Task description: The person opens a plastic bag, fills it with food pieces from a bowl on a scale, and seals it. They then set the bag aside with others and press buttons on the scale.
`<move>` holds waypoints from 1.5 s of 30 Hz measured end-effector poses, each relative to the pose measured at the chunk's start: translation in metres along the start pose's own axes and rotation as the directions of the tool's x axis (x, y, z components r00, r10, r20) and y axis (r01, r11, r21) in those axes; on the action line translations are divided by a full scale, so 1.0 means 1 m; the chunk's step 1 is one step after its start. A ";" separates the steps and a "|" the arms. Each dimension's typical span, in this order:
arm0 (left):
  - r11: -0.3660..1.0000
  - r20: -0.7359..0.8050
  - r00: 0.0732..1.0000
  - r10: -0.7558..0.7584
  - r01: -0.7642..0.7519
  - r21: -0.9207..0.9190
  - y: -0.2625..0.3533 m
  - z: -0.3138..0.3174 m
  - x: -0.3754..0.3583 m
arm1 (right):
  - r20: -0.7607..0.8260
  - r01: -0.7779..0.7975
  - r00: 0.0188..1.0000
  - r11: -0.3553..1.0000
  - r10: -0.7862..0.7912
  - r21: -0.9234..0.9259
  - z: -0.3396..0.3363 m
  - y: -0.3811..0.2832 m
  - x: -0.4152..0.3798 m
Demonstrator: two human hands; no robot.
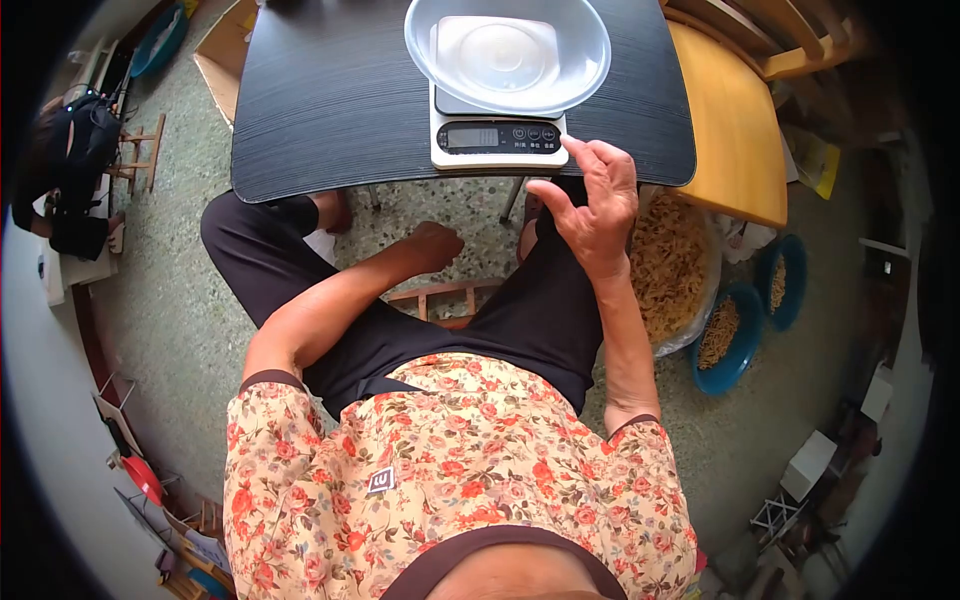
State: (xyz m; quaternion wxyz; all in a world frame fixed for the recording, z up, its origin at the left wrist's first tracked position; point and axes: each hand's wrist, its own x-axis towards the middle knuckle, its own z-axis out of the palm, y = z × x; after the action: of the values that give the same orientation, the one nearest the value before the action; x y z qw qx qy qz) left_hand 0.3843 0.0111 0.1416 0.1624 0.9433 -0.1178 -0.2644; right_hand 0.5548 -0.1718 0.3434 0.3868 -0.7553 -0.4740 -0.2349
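A white kitchen scale [549,158] with a dark display and touch buttons sits at the near edge of the black table [330,110]. On its platform rests a clear plastic bowl [425,65], through which the platform shows. My right hand [603,205] is raised beside the scale's right front corner, thumb and fingers apart, index fingertip close to the button panel. Between my knees, below the table edge, my left hand [436,246] is curled into a loose fist. Its fingers face away, and whatever it may hold is hidden.
Right of my leg stands a large plastic-lined container of yellowish dried pieces [670,265]. Two blue baskets [735,372] with thin pale pieces stand beside it. A wooden chair [735,130] adjoins the table's right side. Another person [85,150] is at the far left.
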 end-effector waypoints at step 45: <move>0.997 0.052 0.999 0.010 -0.014 0.076 0.013 -0.015 0.001 | 0.297 0.316 0.931 0.879 -0.213 -0.357 -0.012 0.005 0.016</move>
State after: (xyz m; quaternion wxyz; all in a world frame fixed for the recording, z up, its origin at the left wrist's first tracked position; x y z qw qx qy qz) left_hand 0.3912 0.0028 0.1584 0.1246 0.9410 -0.1375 -0.2831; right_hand 0.5661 -0.1741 0.3601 0.1259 -0.7691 -0.5601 -0.2809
